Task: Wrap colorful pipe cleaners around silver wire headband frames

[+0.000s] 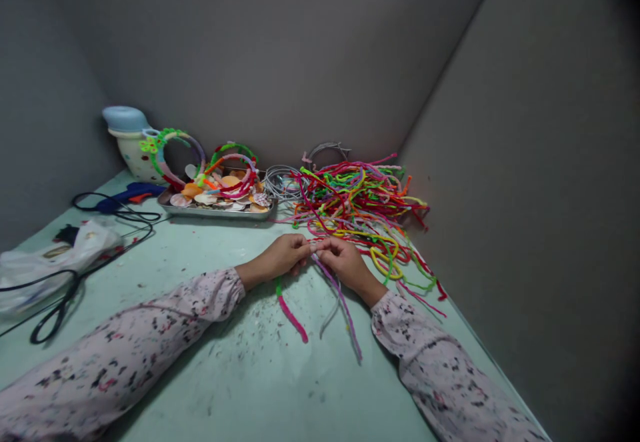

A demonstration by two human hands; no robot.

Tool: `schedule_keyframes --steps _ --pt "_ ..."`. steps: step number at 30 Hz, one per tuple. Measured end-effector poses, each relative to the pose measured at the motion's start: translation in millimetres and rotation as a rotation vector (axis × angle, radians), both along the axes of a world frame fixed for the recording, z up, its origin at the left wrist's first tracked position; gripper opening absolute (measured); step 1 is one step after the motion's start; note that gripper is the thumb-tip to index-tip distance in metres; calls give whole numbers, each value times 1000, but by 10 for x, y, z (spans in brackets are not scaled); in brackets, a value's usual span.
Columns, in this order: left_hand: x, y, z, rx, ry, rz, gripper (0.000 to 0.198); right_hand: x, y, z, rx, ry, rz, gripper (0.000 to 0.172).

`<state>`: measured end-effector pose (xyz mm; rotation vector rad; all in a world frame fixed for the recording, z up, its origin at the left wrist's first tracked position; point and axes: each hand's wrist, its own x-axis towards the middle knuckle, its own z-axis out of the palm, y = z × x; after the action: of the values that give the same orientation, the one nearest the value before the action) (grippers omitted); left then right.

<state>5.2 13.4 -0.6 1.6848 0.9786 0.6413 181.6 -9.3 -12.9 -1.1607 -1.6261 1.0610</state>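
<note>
My left hand (286, 255) and my right hand (344, 263) meet fingertip to fingertip above the table, both closed in a pinch. Between them runs a purple pipe cleaner (345, 309), its long end hanging down toward me from under my right hand. Beside it a thin grey wire (330, 317) curves downward. Below my left hand trails a pipe cleaner coloured green and pink (293, 315), its upper end hidden by the hand. My fingers cover the spot where these strands come together.
A big tangle of coloured pipe cleaners (360, 195) lies just beyond my right hand. Left of it are coiled grey wire (284, 183) and a metal tray (220, 213) with shells and wrapped headbands. Farther left are a blue-lidded container (131, 145), a blue tool (125, 197), black cable (83, 275) and plastic bag (90, 242).
</note>
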Motion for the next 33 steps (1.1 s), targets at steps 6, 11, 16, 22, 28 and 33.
schedule_keyframes --steps 6,11,16,22,28,33 --pt "-14 -29 7 202 149 44 35 -18 -16 46 -43 0 -4 13" --pt "-23 -30 5 173 100 35 35 -6 4 22 -19 -13 -9 14" --pt "-17 17 -54 41 -13 1 29 3 15 1 -14 -8 -15 15" --pt "-19 -11 -23 131 81 4 24 3 3 35 -26 -37 -32 14" --pt "-20 -46 41 367 247 30 19 0 4 48 -50 -20 -26 15" --pt "-3 -58 44 461 347 33 18 -11 0 67 -47 -7 -8 15"
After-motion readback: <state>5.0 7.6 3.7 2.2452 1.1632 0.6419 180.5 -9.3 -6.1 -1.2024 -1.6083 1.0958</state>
